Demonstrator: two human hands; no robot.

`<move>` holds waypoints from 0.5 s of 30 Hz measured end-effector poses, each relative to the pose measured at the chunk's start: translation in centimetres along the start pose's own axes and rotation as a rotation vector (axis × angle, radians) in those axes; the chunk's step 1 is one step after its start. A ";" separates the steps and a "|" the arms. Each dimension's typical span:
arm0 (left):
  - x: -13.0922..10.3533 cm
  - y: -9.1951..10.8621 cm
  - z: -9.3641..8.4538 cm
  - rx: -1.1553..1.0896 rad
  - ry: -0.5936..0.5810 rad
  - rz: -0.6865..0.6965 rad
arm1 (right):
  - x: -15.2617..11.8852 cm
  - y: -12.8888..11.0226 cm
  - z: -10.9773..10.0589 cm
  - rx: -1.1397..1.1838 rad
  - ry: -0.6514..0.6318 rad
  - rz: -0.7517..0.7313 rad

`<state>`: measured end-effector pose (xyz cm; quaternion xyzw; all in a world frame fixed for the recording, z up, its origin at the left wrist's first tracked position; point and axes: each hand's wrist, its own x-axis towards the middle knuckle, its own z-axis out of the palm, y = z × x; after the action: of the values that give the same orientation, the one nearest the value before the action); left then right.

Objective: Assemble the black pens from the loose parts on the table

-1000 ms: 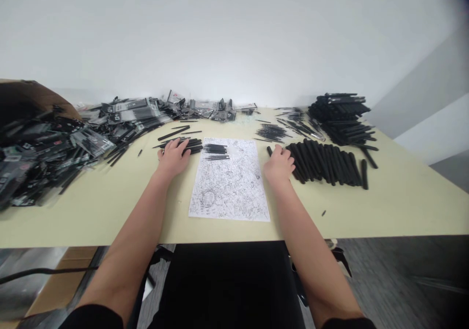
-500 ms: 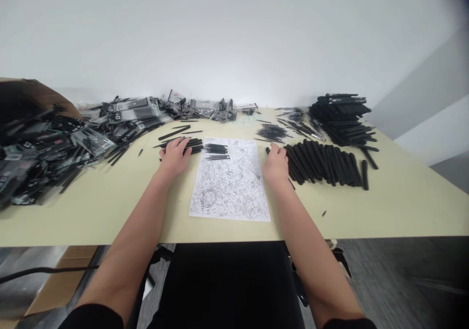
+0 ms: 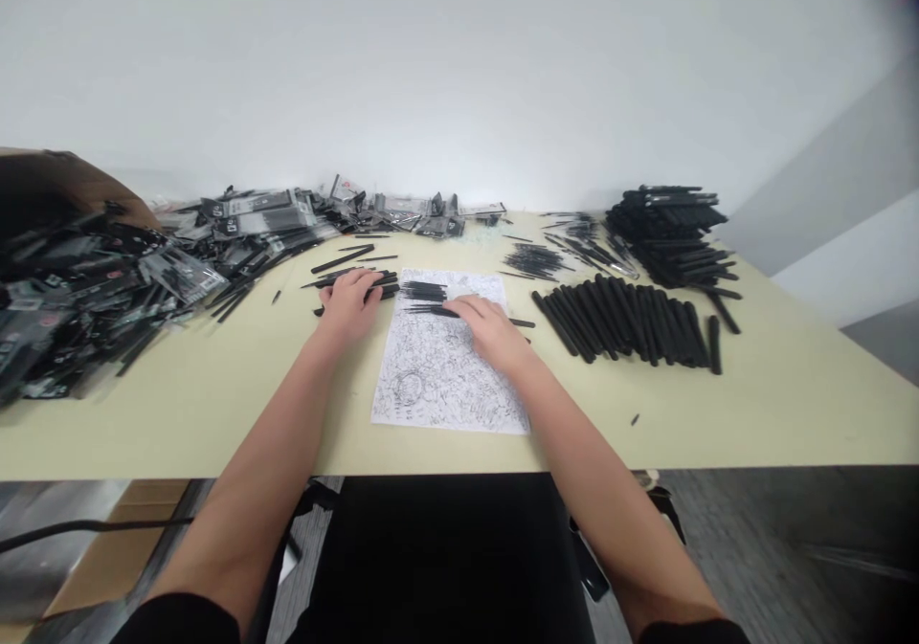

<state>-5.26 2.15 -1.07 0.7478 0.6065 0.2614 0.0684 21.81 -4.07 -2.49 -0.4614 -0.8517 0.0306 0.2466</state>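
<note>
My left hand (image 3: 350, 301) is curled over a small bundle of black pens (image 3: 388, 290) at the paper's left edge, its fingers covering part of them. Over the upper right of a scribble-covered white sheet (image 3: 445, 386) is my right hand (image 3: 492, 331), closed on a slim black pen (image 3: 524, 322). The pen's rear end sticks out to the right, with a second dark tip just below it. Thin dark refills (image 3: 422, 291) lie in a row at the top of the sheet, close to my right fingertips.
Thick black pen barrels (image 3: 632, 323) lie side by side at right, with a stacked heap of black pens (image 3: 667, 228) behind. Loose refills (image 3: 535, 261) lie beyond the sheet. Packaged pens (image 3: 86, 290) pile up at left before a cardboard box (image 3: 93, 185).
My right hand has moved left, from beside the row of barrels to over the sheet, bringing the black pen along. My left hand has barely moved.
</note>
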 end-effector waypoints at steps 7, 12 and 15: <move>-0.2 0.2 0.5 -0.041 0.022 0.138 | 0.3 -0.9 0.5 0.081 -0.049 -0.107; -0.2 0.4 0.5 -0.055 0.004 0.153 | 0.2 -0.7 0.2 0.147 -0.008 0.005; -0.2 0.5 0.5 -0.058 0.006 0.167 | 0.2 -0.2 -0.1 0.145 0.011 0.015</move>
<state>-4.67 1.91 -1.34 0.7927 0.5344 0.2858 0.0663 21.63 -4.04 -2.27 -0.4491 -0.8424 0.0915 0.2835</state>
